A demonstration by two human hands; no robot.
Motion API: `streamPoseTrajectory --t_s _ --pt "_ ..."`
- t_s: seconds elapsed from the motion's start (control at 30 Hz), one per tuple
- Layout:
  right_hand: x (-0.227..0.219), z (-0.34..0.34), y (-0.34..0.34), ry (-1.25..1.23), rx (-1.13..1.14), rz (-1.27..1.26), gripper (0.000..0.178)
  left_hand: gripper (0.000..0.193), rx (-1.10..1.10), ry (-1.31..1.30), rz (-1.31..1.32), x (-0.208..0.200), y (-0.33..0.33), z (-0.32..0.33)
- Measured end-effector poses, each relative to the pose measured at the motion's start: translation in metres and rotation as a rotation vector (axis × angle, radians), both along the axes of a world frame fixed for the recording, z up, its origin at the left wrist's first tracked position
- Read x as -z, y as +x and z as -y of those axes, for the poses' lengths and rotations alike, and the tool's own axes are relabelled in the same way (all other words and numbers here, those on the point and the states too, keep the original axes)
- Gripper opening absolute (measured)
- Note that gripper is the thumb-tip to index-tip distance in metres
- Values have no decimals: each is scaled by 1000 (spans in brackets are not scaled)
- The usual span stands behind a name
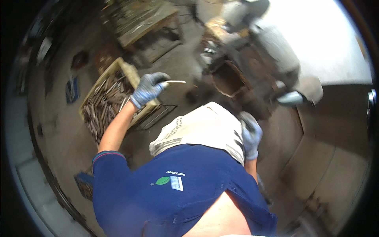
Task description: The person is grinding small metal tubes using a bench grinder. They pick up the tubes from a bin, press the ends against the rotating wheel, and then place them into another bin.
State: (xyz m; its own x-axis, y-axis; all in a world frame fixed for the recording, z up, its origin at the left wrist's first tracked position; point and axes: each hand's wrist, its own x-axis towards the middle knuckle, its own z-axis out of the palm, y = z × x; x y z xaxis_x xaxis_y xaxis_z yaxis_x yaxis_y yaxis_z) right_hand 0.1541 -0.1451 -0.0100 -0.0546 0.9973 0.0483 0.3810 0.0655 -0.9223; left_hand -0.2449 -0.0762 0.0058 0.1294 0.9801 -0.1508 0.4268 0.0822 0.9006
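Observation:
My left hand [152, 89], in a blue knit glove with a grey coating, is closed on a thin, pale, narrow strip [176, 81] that sticks out to the right. It is above the right edge of a yellowish crate [132, 75] full of long, rusty-brown and grey pieces [104, 100]. My right hand [251, 136], gloved the same way, hangs beside the right edge of my pale cloth apron [201, 126]. Its fingers are curled in, and I cannot make out what they hold, if anything.
A worn workbench [148, 25] stands at the far left. Dark, boxy machinery with an open-topped cavity [229, 79] is ahead to the right. A metal frame [160, 116] shows beside the crate. Blue trays [72, 90] lie on the floor at left. Large pale panels [316, 166] are at right.

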Motion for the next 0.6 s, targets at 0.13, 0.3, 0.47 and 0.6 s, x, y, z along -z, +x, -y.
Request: streamPoseTrajectory --t_s 0.13,0.3,0.47,0.6 --pt "-35 -29 -25 225 -136 43 41 22 311 37 396 -5 126 -34" --pt "-37 -12 -8 317 213 199 36 21 476 -56 617 12 210 -47" --pt "-18 3 0 163 557 -419 22 22 611 -204 541 9 256 -57" --pt "-10 10 14 344 632 27 20 24 674 -292 628 8 279 -60"
